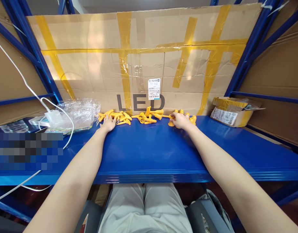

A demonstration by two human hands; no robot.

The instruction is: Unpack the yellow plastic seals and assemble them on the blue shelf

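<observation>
Several small yellow plastic parts [146, 116] lie in a row along the back of a blue metal shelf [151, 152], against a taped cardboard sheet marked LED [139, 64]. My left hand [108, 123] rests palm down at the left end of the row, its fingers stretched out and touching the parts there. My right hand [179, 120] reaches to the right end of the row, fingers curled around yellow parts [191, 119].
A crumpled clear plastic bag [77, 113] and a white charger with cable [50, 115] lie at the back left. A yellow-taped cardboard box [230, 111] sits at the back right. Blue rack uprights [250, 45] frame both sides. My lap is below the shelf edge.
</observation>
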